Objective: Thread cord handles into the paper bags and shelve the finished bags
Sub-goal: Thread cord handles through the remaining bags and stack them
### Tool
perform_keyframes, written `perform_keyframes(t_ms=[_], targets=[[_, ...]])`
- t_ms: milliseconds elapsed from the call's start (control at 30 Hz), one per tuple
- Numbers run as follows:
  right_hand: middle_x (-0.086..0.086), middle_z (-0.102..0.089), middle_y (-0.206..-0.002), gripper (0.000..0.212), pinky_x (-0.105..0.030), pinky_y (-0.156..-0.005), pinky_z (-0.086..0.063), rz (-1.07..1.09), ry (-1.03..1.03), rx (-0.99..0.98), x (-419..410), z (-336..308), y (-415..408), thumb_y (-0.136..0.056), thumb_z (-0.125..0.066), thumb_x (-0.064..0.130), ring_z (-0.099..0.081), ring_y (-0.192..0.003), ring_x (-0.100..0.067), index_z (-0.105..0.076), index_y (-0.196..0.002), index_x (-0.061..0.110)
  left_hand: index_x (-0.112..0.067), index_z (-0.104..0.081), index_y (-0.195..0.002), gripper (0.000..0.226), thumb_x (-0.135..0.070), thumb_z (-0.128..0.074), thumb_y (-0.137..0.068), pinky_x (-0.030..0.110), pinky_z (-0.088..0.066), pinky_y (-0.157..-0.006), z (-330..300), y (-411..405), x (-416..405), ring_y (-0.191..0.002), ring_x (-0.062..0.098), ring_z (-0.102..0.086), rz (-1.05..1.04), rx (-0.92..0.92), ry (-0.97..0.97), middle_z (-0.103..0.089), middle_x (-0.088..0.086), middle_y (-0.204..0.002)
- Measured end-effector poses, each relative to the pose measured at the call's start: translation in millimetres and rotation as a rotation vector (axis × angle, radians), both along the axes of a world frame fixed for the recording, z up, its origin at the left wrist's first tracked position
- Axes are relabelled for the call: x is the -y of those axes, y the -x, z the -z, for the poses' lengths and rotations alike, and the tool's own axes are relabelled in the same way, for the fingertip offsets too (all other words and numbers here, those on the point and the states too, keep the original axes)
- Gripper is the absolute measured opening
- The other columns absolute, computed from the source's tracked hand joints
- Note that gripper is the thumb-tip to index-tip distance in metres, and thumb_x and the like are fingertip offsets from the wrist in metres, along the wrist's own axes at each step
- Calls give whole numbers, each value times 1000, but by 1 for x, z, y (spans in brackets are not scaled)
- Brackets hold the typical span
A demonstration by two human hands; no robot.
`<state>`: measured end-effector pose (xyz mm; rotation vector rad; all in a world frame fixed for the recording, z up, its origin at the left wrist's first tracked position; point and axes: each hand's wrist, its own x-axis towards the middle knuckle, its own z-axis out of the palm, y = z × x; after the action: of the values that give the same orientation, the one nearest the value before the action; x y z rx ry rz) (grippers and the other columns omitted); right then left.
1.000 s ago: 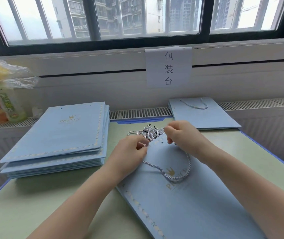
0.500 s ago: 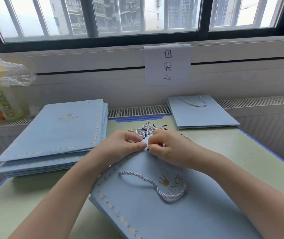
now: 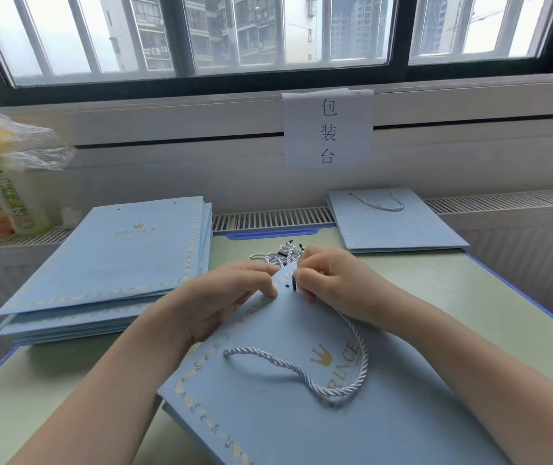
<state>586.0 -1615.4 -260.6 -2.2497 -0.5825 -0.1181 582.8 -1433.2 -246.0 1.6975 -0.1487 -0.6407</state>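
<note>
While the flat paper bag point(image 3: 302, 414) lies skewed on the table point(image 3: 50, 397), its top edge away from the person, the left hand point(image 3: 231, 297) pinches that edge; just right, the right hand point(image 3: 332, 280) pinches the cord's black tip point(image 3: 294, 282), upright beside the punched hole point(image 3: 287, 286).

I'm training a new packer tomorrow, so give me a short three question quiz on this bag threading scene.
1. True or false: the bag on the ledge already has a cord handle.
2. Which hand pinches the cord's black tip at the bag being threaded: A left, B right?
3. Fill in: the stack of unthreaded bags lies on the person's ___ side.

Key: 1 true; 2 B; 3 left.
</note>
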Motion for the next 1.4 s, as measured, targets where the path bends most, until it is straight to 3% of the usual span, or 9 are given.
perform_keyframes(t_ms=[100,167,400,633,833,1033,1200,1267,1400], targets=[[3,-53,-80,43,-17,-70,-37,-30,20,34,-2,3,1,-92,-54,25,-51,-71,-3,-55,-50,23,3,-61,-112,28,-12,-59,-89,39,-50,-84,7,-2,3,-89,31,-60,-46,31,-17,-63,29,-109],[-2,-54,-82,41,-11,-67,-33,-47,43,45,-3,3,2,-92,-54,26,-49,-70,-4,-57,-51,24,0,-61,-103,18,-14,-58,-91,36,-48,-76,11,-3,5,-80,29,-57,-87,57,-36,-61,27,-99],[-3,-50,-90,39,-26,-87,-33,-56,142,93,-6,4,4,-94,-53,25,-43,-97,-17,-47,-56,31,8,-62,-107,47,-25,-73,-75,31,-47,-68,11,-3,6,-77,28,-56,-120,109,-79,-62,22,-91],[5,-49,-93,35,-23,-90,-30,-37,77,74,-4,6,3,-93,-53,22,-38,-105,-17,-51,-59,24,1,-68,-98,22,-18,-59,-90,29,-49,-67,9,-4,4,-75,28,-60,-90,119,-73,-66,19,-88],[13,-47,-91,32,-17,-90,-28,-89,29,40,-5,3,6,-83,-44,41,-39,-104,-5,-52,-53,31,5,-68,-96,35,-25,-67,-78,35,-49,-77,7,-4,2,-82,30,-60,-48,152,-31,-68,25,-97],[16,-47,-82,40,-14,-83,-29,-18,18,134,-5,6,1,-94,-56,24,-41,-97,-10,-48,-56,35,0,-68,-96,29,-26,-61,-85,26,-53,-64,9,-3,6,-70,21,-63,-73,210,20,-68,14,-85],[13,-54,-84,17,-31,-82,-41,0,74,321,-4,11,-3,-87,-53,45,-48,-91,-16,-47,-77,34,-6,-63,-83,13,-16,-58,-90,24,-49,-58,10,-4,7,-57,17,-58,-109,175,15,-63,12,-74],[11,-57,-85,22,-32,-80,-44,-30,81,337,-1,9,-4,-82,-51,54,-52,-89,-15,-55,-84,32,-7,-62,-81,12,-15,-59,-90,23,-48,-55,8,-3,8,-56,17,-56,-125,173,2,-61,13,-74],[16,-56,-81,19,-12,-75,-40,-104,84,314,5,1,-4,-77,-77,28,-53,-81,1,-68,-90,18,-7,-62,-74,16,-10,-59,-89,22,-47,-54,5,-2,8,-54,18,-56,-135,124,13,-60,12,-69]])
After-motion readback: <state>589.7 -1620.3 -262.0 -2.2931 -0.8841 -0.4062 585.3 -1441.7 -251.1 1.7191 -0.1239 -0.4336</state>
